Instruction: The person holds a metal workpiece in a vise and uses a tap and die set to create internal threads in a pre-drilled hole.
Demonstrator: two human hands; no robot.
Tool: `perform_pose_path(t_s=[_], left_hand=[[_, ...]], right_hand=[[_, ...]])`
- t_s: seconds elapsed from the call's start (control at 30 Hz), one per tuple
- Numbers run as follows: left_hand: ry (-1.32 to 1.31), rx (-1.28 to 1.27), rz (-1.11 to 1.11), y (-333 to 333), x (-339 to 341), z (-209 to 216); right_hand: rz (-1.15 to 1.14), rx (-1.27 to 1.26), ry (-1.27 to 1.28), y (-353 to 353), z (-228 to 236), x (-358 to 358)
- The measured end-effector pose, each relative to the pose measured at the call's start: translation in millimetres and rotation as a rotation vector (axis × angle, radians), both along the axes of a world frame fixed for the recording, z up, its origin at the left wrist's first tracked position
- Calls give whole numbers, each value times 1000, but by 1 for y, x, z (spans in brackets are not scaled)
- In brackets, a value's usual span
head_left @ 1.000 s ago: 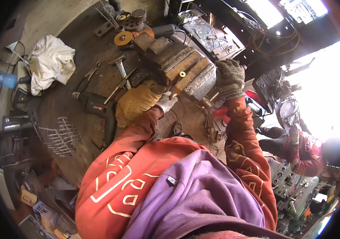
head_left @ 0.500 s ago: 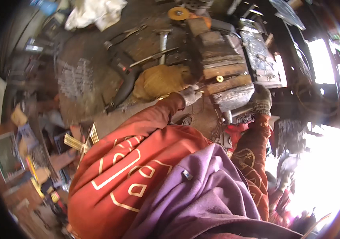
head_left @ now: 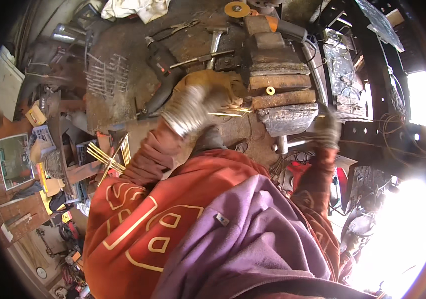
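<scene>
At the worktop's (head_left: 133, 45) right edge stands one vise (head_left: 286, 82), yellow ring (head_left: 268, 90) at its top; right hand (head_left: 327, 130) by its handle (head_left: 298, 143), left hand (head_left: 189, 109) near tan bundle (head_left: 208, 79), both blurred, grips indeterminable.

Brown floor (head_left: 257, 142), dark perforated beam (head_left: 353, 133), bright opening (head_left: 420, 98), glaring daylight (head_left: 397, 239) at right

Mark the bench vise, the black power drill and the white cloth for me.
Bench vise (head_left: 280, 69): head view, dark middle of its top.
Black power drill (head_left: 167, 78): head view, on its body.
White cloth (head_left: 139, 7): head view, on its visible folds.
</scene>
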State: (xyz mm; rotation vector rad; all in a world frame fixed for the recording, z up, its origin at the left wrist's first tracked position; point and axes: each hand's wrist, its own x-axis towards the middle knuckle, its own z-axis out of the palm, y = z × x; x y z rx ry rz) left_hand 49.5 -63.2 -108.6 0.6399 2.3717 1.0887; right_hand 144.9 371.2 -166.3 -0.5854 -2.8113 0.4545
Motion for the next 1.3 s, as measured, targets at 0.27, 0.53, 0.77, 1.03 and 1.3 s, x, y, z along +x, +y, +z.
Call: perform_pose_path(t_s=[0.27, 0.53, 0.77, 1.03, 1.3], left_hand=[[397, 436, 84, 17, -40, 151], [260, 947, -400, 8, -51, 201], [162, 985, -587, -4, -85, 204], [489, -3, -510, -21, -178, 76], [392, -141, -443, -54, -199, -76]], right_hand=[[-171, -470, 635, -60, 86, 20], [234, -100, 859, -191, 258, 50], [175, 5, 873, -224, 261, 39], [44, -114, 711, -270, 253, 69], [-242, -436, 308, -274, 229, 81]])
